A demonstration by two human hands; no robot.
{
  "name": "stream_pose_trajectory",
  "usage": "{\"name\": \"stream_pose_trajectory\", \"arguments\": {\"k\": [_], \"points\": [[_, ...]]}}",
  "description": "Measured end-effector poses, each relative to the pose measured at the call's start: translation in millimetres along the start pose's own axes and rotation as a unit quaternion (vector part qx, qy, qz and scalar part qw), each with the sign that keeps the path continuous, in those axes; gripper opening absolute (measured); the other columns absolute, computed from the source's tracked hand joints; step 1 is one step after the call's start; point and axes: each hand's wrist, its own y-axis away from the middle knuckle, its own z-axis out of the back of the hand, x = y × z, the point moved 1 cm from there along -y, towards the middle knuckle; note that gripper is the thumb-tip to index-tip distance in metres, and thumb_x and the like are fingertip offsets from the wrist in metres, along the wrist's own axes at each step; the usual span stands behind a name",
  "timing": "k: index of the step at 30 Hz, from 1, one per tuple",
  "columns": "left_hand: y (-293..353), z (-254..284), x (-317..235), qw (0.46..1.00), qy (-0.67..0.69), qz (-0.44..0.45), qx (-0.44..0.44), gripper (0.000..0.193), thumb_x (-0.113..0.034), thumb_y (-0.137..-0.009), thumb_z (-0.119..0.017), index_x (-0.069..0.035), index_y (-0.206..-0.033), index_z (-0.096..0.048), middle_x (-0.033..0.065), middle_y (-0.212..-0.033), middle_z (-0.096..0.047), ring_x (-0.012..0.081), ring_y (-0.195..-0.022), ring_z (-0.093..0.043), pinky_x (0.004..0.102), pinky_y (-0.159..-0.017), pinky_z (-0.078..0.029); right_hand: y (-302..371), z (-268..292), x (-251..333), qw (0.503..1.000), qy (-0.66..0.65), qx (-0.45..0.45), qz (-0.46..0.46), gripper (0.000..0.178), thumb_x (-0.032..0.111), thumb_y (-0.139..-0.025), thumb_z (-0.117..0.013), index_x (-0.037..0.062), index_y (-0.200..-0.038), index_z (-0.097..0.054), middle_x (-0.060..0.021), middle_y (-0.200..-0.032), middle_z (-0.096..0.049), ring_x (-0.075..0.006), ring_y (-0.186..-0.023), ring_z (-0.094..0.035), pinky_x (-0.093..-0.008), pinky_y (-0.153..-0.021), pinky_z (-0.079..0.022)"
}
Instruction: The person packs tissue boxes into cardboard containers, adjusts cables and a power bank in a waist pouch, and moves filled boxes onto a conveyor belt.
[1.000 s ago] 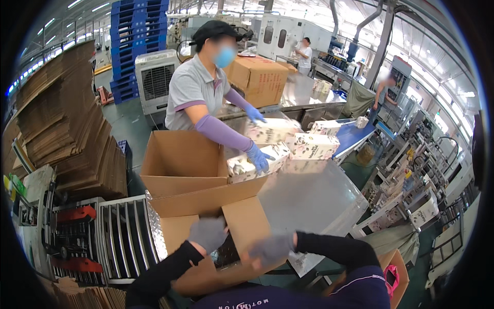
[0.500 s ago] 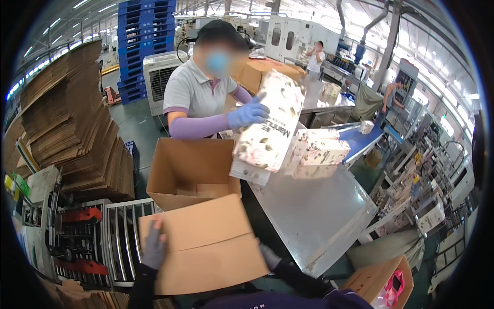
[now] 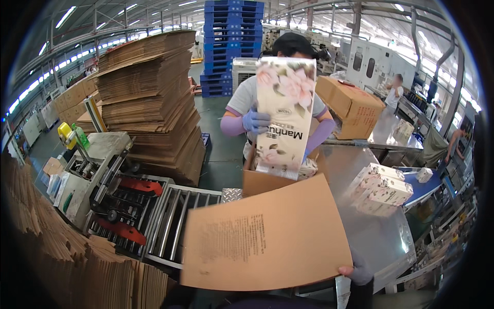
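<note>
A flat brown cardboard carton (image 3: 267,237) fills the lower middle of the view, tilted up toward me. My right hand (image 3: 355,271), in a grey glove, grips its lower right corner. My left hand does not show; the carton covers where it might be. Just behind the carton stands an open brown box (image 3: 262,183). Across from me a co-worker in blue gloves (image 3: 256,122) holds a tall floral-printed pack (image 3: 285,113) upright over that box.
A shiny metal table (image 3: 381,232) at the right carries more white packs (image 3: 383,188). A roller conveyor (image 3: 170,221) and a taping machine (image 3: 98,165) lie at the left. Tall stacks of flat cartons (image 3: 149,98) rise behind, with another stack (image 3: 62,257) at lower left. Blue pallets (image 3: 231,31) stand far back.
My view has swung left and closer. The carton now lies flatter before me, and my left hand has gone out of sight. The co-worker has turned the pack upright over the open box.
</note>
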Motion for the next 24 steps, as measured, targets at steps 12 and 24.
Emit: {"name": "stream_pose_trajectory", "arguments": {"k": [12,24], "points": [[10.5,-129.4,-106.0,0.968,-0.045,-0.245,-0.014,0.074,-0.005,-0.085,-0.058,0.000,-0.148,-0.020,0.0233,-0.141,-0.041,0.0343,-0.124,-0.047,0.0378,-0.101,-0.040,-79.7,-177.3,-139.5,0.896,0.359,0.235,-0.117,0.023,0.029,-0.079,-0.059,0.0081,-0.087,-0.059,-0.0147,-0.081,-0.066,-0.0322,-0.079,-0.067,-0.0467,-0.064,-0.051],[-45.3,-27.1,-31.0,0.947,-0.071,-0.277,-0.145,0.041,0.002,-0.078,-0.046,0.005,-0.118,-0.053,0.0213,-0.102,-0.063,0.0271,-0.086,-0.062,0.0357,-0.076,-0.050,-102.9,92.8,-284.4,0.827,0.456,0.048,-0.326,0.137,0.084,-0.066,-0.055,-0.0142,-0.145,-0.002,-0.0397,-0.149,-0.006,-0.0500,-0.142,-0.002,-0.0548,-0.115,-0.007]]}}
